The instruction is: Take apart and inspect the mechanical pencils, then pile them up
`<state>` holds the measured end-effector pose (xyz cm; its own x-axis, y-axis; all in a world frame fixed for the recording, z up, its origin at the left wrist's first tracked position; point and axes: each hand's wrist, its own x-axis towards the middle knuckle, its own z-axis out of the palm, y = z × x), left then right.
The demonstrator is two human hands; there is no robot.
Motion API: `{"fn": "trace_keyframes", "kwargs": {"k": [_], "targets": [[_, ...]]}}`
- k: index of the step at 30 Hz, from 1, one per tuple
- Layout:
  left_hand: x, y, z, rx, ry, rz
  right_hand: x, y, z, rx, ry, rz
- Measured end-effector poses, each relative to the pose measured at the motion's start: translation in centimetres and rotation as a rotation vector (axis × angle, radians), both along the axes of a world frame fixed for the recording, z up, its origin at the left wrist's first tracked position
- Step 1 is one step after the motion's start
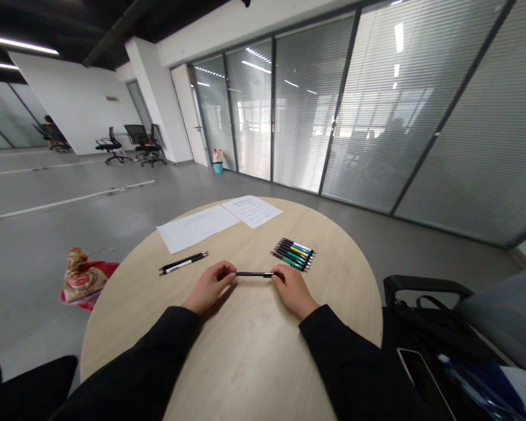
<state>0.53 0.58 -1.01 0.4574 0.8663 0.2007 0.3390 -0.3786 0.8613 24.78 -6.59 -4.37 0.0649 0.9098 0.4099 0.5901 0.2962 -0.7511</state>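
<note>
A black pen (pixel 254 274) is held level between my two hands, just above or on the round wooden table (pixel 254 351); I cannot tell which. My left hand (pixel 211 286) pinches its left end between thumb and fingers. At the other end, my right hand (pixel 293 287) closes on it the same way. Beyond my right hand lies a row of several pens (pixel 293 254) with green, yellow, blue and white parts, side by side. To the left of my left hand rest a few black and white pens (pixel 183 264), close together.
Two printed paper sheets (pixel 197 227) lie at the table's far side. A red and tan bag (pixel 85 279) is on the floor at left. On the right stands a chair (pixel 427 286) with a phone (pixel 423 383) and a plastic bottle (pixel 477 386) on it.
</note>
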Motion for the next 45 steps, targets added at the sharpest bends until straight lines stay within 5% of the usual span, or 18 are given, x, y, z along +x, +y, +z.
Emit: {"fn": "trace_keyframes", "kwargs": {"k": [45], "targets": [[-0.21,-0.26,0.09,-0.039,0.038,-0.089,-0.06,-0.25,0.35,-0.111,0.123,0.014]]}}
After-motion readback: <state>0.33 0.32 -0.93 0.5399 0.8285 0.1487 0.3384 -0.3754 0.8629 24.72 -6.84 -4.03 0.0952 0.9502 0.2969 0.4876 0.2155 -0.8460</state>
